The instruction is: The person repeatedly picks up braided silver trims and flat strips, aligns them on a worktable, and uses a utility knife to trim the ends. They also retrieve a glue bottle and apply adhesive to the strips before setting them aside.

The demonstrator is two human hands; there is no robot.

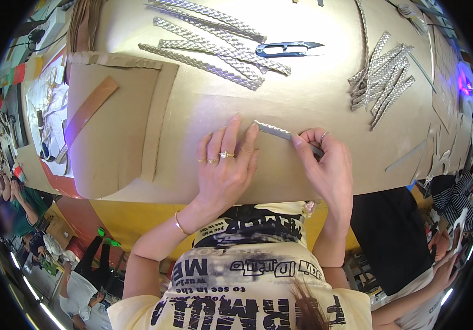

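Note:
A short, narrow strip point(274, 130), braided silver-beige on top with a grey edge, lies slantwise on the brown work surface between my hands. My right hand point(331, 168) pinches its right part between thumb and index finger, and those fingers hide that end. My left hand point(228, 162) rests palm down with fingers stretched out, the index fingertip touching the strip's left end. Beyond my hands lie several longer braided straps point(214, 47), with black thread snips point(288, 49) beside them. A pile of shorter braided straps point(382, 74) sits at the far right.
At the left stands a brown cardboard box or folded board point(112, 126) with a tan strip point(92, 107) across it. White papers and cords point(49, 110) lie beyond it. Scraps of material point(440, 159) are near the right edge. Other people are around the table.

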